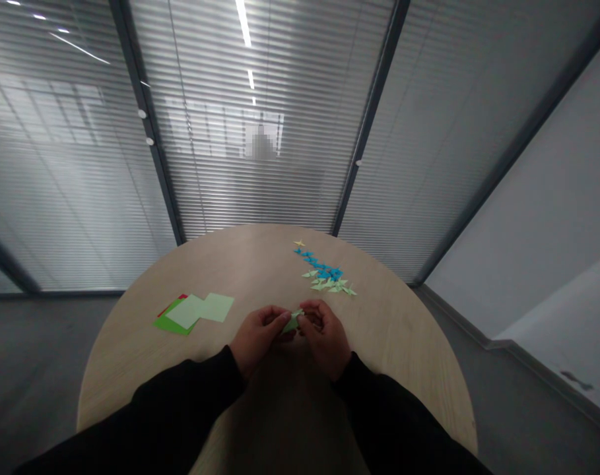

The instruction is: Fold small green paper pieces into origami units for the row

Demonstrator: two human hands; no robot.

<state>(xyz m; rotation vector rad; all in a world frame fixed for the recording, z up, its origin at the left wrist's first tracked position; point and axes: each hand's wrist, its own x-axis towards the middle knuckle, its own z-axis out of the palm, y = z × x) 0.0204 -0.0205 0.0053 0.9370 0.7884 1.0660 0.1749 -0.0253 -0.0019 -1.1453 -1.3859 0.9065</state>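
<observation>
Between my two hands is a small piece of folded light green paper (292,323), held above the near middle of the table. My left hand (261,334) pinches its left side with thumb and fingers. On the other side, my right hand (325,335) grips the paper between thumb and bent fingers. Fingers cover much of the piece, so its full shape is hidden. Just beyond my right hand lie several light green folded paper cranes (336,286), with blue paper cranes (324,269) behind them and one yellow folded piece (300,243) farthest off.
On the left of the round wooden table (131,369) lie flat paper sheets: two pale green squares (217,307), overlapping a brighter green sheet (173,324) and a red sheet (179,298). Glass panels with blinds (260,191) stand behind the table, and a white wall (542,264) at right.
</observation>
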